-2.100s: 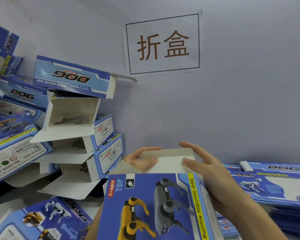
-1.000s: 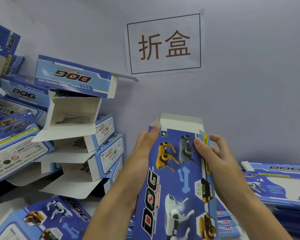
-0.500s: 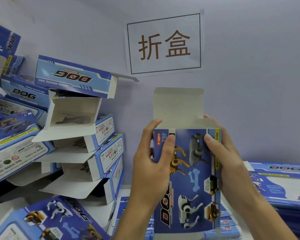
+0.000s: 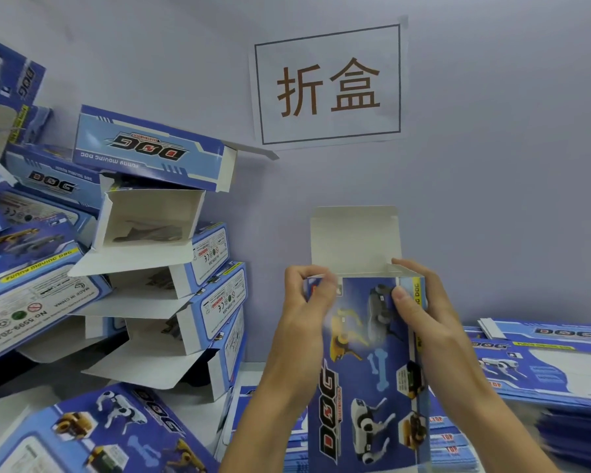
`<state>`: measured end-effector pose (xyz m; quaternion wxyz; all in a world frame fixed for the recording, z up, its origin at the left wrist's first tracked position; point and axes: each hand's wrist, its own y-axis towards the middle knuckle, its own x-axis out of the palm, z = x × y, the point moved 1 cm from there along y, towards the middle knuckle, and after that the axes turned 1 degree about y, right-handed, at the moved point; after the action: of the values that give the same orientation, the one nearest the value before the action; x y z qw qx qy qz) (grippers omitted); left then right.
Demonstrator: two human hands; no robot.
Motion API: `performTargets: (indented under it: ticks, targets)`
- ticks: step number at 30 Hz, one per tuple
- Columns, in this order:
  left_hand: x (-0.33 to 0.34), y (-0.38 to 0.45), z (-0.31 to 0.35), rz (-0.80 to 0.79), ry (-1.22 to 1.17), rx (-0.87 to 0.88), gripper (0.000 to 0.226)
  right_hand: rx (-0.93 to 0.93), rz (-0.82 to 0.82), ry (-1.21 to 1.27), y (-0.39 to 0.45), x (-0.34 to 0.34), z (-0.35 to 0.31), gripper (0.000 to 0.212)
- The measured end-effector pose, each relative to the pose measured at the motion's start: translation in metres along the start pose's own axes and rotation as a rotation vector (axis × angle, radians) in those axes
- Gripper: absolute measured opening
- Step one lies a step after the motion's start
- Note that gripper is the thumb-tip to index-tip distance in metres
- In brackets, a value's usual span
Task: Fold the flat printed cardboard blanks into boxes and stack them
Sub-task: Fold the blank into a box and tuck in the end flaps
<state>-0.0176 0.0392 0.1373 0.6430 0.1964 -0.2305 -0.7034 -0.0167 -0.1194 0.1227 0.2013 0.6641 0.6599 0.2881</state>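
I hold a blue printed box point(image 4: 369, 363) upright in front of me, opened into a tube, with robot dogs and "DOG" on its front. Its white top flap point(image 4: 354, 235) stands straight up. My left hand point(image 4: 304, 322) grips the box's upper left corner, fingers curled over the top edge. My right hand point(image 4: 423, 312) grips the upper right corner, thumb on the front panel. A pile of folded boxes point(image 4: 157, 254) with open white flaps leans against the wall at the left. Flat blanks point(image 4: 546, 363) lie stacked at the right.
A paper sign point(image 4: 328, 85) with two characters hangs on the grey wall above. More flat blanks point(image 4: 263, 421) lie on the table under my arms. A folded box point(image 4: 110, 435) lies at the bottom left.
The box went from tilted flat toward me to upright, and its top flap swung up. My left hand's fingers have shifted up to the top left corner.
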Motion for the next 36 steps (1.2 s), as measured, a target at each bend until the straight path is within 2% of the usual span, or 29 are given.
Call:
performTargets:
  ticks: [4, 6, 9, 11, 15, 17, 20, 22, 25, 26, 29, 32, 34, 36]
  targets:
    - [0.001, 0.001, -0.001, 0.218, -0.029, 0.003, 0.073, 0.072, -0.056, 0.009, 0.004, 0.012, -0.004, 0.025]
    - [-0.003, 0.003, -0.001, 0.247, -0.007, -0.007, 0.063, 0.079, -0.107, 0.007, 0.003, 0.010, -0.006, 0.027]
    - [-0.008, 0.003, 0.003, 0.228, -0.012, -0.050, 0.023, 0.107, -0.007, -0.031, 0.003, 0.015, -0.009, 0.035]
    - [-0.008, 0.001, 0.008, 0.166, -0.010, -0.026, 0.017, 0.109, 0.128, -0.001, 0.001, 0.020, -0.009, 0.028]
    - [-0.005, -0.001, 0.010, 0.101, -0.028, -0.028, 0.013, 0.107, 0.180, 0.006, 0.000, 0.019, -0.004, 0.016]
    - [-0.005, 0.000, 0.010, 0.120, -0.081, -0.062, 0.020, 0.159, 0.180, 0.067, 0.003, 0.016, -0.002, 0.023]
    - [-0.006, -0.001, 0.013, 0.068, -0.102, -0.075, 0.038, 0.185, 0.151, 0.103, 0.003, 0.015, -0.004, 0.041]
    - [-0.007, -0.001, 0.014, 0.068, -0.119, -0.077, 0.038, 0.188, 0.127, 0.126, 0.005, 0.016, -0.005, 0.039]
    - [-0.008, -0.001, 0.014, 0.154, -0.131, -0.071, 0.026, 0.186, 0.160, 0.134, 0.004, 0.018, -0.006, 0.017]
    - [-0.008, -0.001, 0.014, 0.179, -0.131, -0.057, 0.022, 0.171, 0.165, 0.141, 0.004, 0.018, -0.005, 0.017]
    - [-0.009, -0.003, 0.012, 0.218, -0.184, -0.055, 0.022, 0.134, 0.141, 0.172, 0.005, 0.013, -0.002, 0.030]
    - [-0.009, -0.005, 0.009, 0.223, -0.256, -0.073, 0.028, 0.135, 0.087, 0.328, 0.003, 0.008, 0.000, 0.029]
    - [-0.008, -0.007, 0.010, 0.201, -0.264, -0.079, 0.043, 0.150, 0.018, 0.409, 0.002, 0.005, -0.003, 0.042]
    - [-0.007, -0.007, 0.011, 0.149, -0.263, -0.061, 0.050, 0.151, -0.048, 0.338, 0.005, 0.007, -0.008, 0.039]
